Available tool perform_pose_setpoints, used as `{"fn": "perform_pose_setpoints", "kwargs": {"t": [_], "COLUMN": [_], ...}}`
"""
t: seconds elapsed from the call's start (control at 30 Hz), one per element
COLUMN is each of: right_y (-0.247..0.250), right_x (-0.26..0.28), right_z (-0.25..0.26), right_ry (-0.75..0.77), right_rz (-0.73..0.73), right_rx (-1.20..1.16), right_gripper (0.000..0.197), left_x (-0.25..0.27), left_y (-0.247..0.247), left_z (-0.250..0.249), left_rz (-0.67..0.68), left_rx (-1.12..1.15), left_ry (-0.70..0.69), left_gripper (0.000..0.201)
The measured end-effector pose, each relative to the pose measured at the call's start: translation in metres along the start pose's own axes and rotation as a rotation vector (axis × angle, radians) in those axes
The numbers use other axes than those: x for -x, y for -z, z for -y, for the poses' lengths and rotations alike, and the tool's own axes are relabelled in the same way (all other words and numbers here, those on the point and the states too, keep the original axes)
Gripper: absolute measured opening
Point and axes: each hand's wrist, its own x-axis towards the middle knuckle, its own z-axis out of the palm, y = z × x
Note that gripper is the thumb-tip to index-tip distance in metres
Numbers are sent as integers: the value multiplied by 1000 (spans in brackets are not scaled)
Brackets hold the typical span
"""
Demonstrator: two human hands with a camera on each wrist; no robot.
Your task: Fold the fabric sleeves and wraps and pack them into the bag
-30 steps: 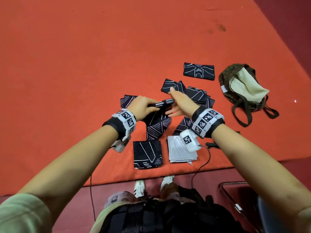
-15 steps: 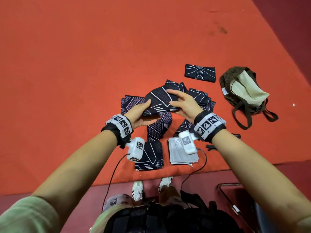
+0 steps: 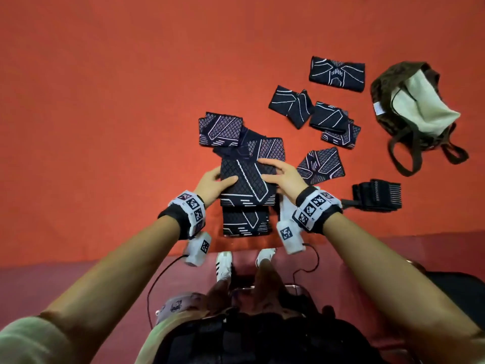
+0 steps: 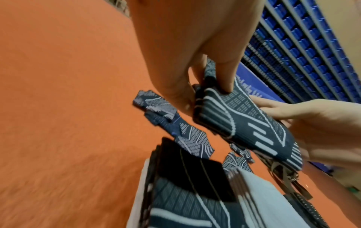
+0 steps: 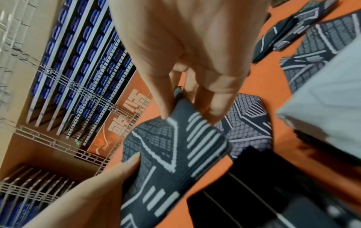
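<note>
Orange mat (image 3: pixel 105 127) carries everything. Brown bag (image 3: pixel 388 95) lies open near the mat's right edge, pale lining showing, straps trailing toward the near edge. Unfolded dark patterned sleeves scattered mid-mat: one single piece (image 3: pixel 337 74) farthest out, just left of the bag; a cluster of overlapping pieces (image 3: pixel 328 119) nearer; one piece (image 3: pixel 321 165) just beside the right hand; two overlapping pieces (image 3: pixel 220 130) beyond the left hand. Black ribbed wrap (image 3: pixel 376 195) sits toward the right, near the near edge. Folded stack (image 3: pixel 245 223) at the near edge, directly below the held piece; a pale folded piece (image 5: pixel 322 86) beside it, mostly hidden behind the right wrist in the head view.

Folded sleeve (image 3: pixel 248 179) is held flat above the stack, between both hands, clear of the mat. Left hand (image 3: pixel 211 183) pinches its left edge, thumb on top, fingers (image 4: pixel 175 92) underneath. Right hand (image 3: pixel 284 176) pinches the right edge the same way, fingers (image 5: pixel 216 106) curled on the fabric. Both forearms reach out from the near edge, wrists roughly level.
</note>
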Motion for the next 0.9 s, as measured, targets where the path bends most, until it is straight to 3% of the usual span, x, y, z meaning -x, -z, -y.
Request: {"fn": "perform_pose_setpoints", "kwargs": {"t": [0.1,0.2,0.33,0.5,0.63,0.73,0.8,0.9], "right_y": [-8,-12,-16,-16,-20,-19,-17,-17], "right_x": [6,9,6,-7,-8,-5,-3,1], "right_z": [-29,-53,-76,-97,-103,-105,-105,-106], "right_ry": [-77,-69,-40,-53,15,60,68,45], "right_rz": [1,15,-29,-132,-147,-144,-90,38], "right_rx": [27,124,202,325,424,447,494,673], "right_gripper": [44,48,62,66,58,46,40,43], "left_x": [3,6,6,5,4,9,12,11], "left_y": [2,3,5,-2,-4,-4,-1,1], "left_z": [28,51,73,80,85,89,91,89], "left_rz": [-110,-99,-75,-12,27,-2,-46,2], "left_rx": [-1,-25,-222,-223,-668,-874,-1016,-1284], "left_ry": [65,103,55,-1,-165,-228,-340,-474], "left_gripper": [19,12,38,73,67,67,71,56]}}
